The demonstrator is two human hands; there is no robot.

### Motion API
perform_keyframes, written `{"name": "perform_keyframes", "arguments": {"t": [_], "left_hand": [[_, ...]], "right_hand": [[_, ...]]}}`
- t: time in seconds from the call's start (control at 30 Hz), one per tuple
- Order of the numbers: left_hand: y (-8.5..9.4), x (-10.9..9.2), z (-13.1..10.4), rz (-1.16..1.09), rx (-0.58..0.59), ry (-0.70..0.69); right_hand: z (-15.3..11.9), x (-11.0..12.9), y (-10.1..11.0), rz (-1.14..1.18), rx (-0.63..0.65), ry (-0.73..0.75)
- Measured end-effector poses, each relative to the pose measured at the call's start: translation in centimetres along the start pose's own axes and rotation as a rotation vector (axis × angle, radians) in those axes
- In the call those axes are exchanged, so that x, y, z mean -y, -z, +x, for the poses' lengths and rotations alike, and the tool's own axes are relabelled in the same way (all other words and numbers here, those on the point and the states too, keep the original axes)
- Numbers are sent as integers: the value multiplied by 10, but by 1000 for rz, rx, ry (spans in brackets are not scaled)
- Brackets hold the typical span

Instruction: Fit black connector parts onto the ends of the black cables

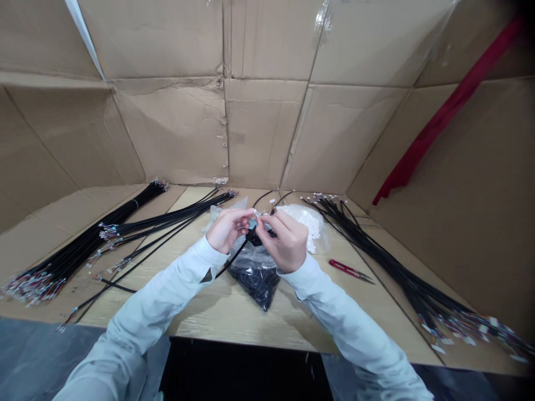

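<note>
My left hand [228, 227] and my right hand [285, 240] meet above the middle of the wooden table [217, 309], fingertips pinched together on the end of a black cable [234, 256] that runs down and left under my left wrist. A small pale part sits between the fingertips; what it is stays too small to tell. Right below my hands lies a clear bag of small black parts [254, 275]. Behind my right hand sits a clear bag of white parts [311, 223].
A thick bundle of black cables [83, 245] lies at the left, a thinner one [167, 220] beside it, another bundle [397, 273] at the right. Red-handled snips [349, 271] lie right of my right hand. Cardboard walls [259, 133] enclose the table.
</note>
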State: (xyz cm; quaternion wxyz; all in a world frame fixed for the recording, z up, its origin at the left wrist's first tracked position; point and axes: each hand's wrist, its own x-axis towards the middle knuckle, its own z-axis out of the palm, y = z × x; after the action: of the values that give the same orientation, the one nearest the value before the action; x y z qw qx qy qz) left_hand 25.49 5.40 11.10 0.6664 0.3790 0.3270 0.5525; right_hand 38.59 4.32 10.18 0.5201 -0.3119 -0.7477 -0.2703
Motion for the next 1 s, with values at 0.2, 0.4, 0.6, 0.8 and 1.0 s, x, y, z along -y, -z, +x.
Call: {"name": "perform_keyframes", "arguments": {"t": [0.2, 0.4, 0.6, 0.8, 1.0], "left_hand": [[2, 2, 0, 56, 18, -94], [-1, 1, -4, 146, -16, -160], [-3, 2, -4, 237, -45, -194], [-3, 3, -2, 360, -107, -265], [-1, 2, -1, 498, -126, -324]], "right_hand": [[1, 1, 4, -83, 37, 30], [-1, 2, 5, -142, 71, 73], [-1, 3, 5, -194, 78, 109], [0, 5, 7, -234, 73, 222], [-1, 8, 6, -261, 64, 266]]}}
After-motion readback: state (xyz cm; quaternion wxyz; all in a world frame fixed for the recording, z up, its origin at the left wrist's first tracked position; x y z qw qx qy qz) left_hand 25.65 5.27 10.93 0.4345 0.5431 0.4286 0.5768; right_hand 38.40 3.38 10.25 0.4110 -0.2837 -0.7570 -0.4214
